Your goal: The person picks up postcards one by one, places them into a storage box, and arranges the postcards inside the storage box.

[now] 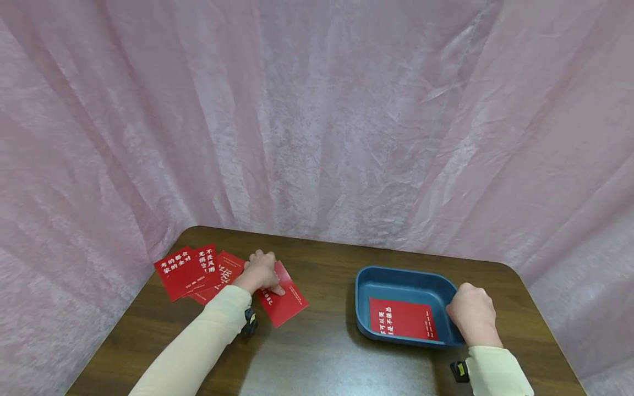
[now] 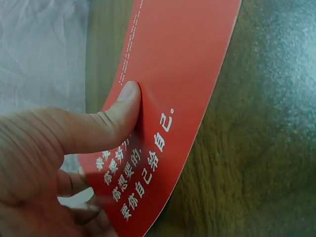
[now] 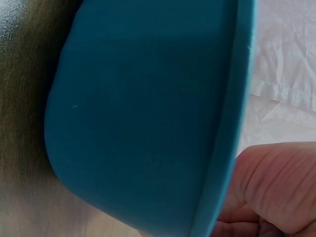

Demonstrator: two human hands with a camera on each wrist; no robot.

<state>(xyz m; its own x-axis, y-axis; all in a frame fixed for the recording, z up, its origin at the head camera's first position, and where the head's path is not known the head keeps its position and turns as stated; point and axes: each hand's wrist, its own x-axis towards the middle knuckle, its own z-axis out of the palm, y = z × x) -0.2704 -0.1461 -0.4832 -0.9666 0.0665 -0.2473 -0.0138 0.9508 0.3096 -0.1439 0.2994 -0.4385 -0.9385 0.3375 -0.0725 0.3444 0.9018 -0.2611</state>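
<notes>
My left hand [image 1: 261,272] pinches a red card [image 1: 292,302] with white lettering. In the left wrist view the thumb [image 2: 123,111] presses on the face of this card [image 2: 173,64], which bends slightly, while the other fingers go behind its edge. My right hand [image 1: 473,311] grips the right rim of a blue tray [image 1: 406,270], its fingers curled at the edge. Inside the tray lies another red card [image 1: 408,319], flat. The right wrist view shows the tray's outer wall [image 3: 133,108] up close, with part of the right hand [image 3: 281,182] beside the rim.
Left of my left hand, several red cards [image 1: 180,272] overlap on the brown wooden table [image 1: 317,357]. One lettered card [image 1: 233,264] lies closest to the hand. A pink curtain [image 1: 317,121] hangs behind the table and along both sides.
</notes>
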